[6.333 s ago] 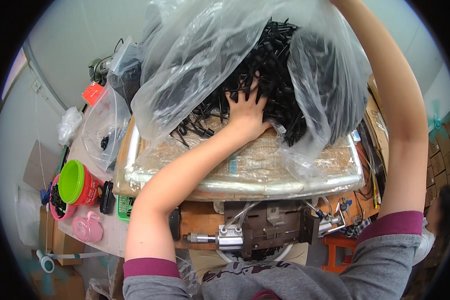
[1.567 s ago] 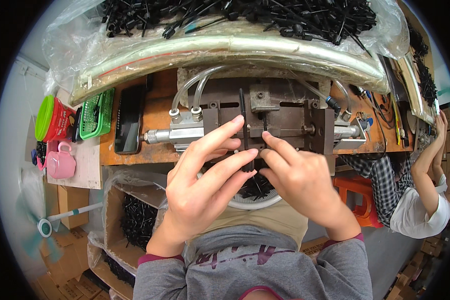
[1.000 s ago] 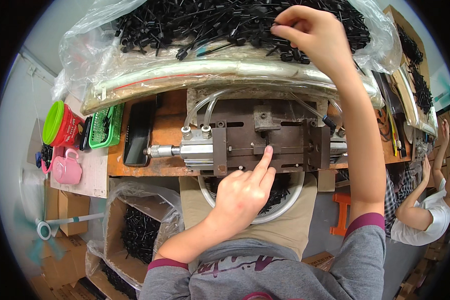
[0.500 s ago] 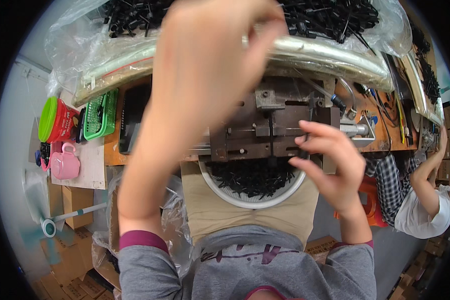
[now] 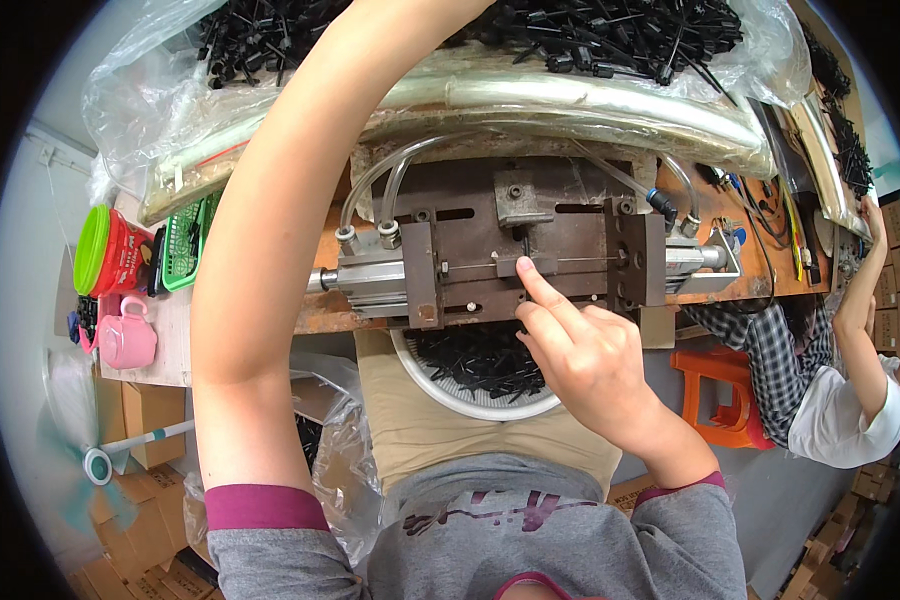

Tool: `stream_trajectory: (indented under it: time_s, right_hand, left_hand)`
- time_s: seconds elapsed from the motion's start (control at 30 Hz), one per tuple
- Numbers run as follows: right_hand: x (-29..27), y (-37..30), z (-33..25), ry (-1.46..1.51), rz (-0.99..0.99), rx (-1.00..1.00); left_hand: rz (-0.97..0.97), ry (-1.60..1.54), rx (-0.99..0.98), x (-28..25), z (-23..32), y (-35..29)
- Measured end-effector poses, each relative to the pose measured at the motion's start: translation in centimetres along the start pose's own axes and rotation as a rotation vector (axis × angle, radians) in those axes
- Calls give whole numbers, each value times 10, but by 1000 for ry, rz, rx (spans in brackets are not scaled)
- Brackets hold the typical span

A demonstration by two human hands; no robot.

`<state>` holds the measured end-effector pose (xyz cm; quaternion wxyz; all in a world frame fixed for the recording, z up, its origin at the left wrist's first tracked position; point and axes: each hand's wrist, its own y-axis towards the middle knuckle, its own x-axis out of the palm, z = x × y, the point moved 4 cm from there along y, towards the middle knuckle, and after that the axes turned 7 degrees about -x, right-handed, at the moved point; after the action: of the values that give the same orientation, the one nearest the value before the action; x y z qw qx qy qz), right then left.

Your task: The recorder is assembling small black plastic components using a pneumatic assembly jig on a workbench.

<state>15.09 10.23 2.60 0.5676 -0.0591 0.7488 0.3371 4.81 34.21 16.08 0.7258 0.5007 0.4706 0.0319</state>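
My left forearm stretches across the bench to the far black parts, its hand beyond the upper edge of the picture. My right hand is at the middle of a brown metal fixture. Its index finger is stretched out, the tip pressing on a small metal block. A thin black plastic part runs under that fingertip. The thumb and middle finger come together at the fixture's front edge, seemingly around the part's lower end, which is mostly hidden. Below, a white basket of black plastic parts rests on my lap.
Air cylinders with clear hoses flank the fixture. Wrapped bundles lie behind it, before piled black parts. A green basket, red tub and pink cup stand left. A co-worker sits right near an orange stool.
My left hand has moved up and away, out of the picture, uncovering the fixture. My right hand has moved left, from the fixture's right side to its middle, with the index finger now pressing down.
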Motion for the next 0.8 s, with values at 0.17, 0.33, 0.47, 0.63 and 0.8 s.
stream_trajectory:
  time_s: [0.17, 0.33, 0.47, 0.63, 0.8]
  right_hand:
    - [-16, 8, 12, 186, -12, -14]
    - [-68, 41, 69, 192, 326, 168]
    - [-90, 91, 101, -82, 434, 46]
    - [-72, 117, 106, -5, 237, -113]
    - [-70, 108, 98, 92, 204, -124]
  left_hand:
    - [-71, -197, -86, -25, 4, -13]
    - [46, -328, -3, -34, 8, -37]
    - [-44, -393, -89, -26, 13, -39]
    - [254, -279, -69, -45, 35, -64]
    - [-67, -420, -61, -69, 57, -125]
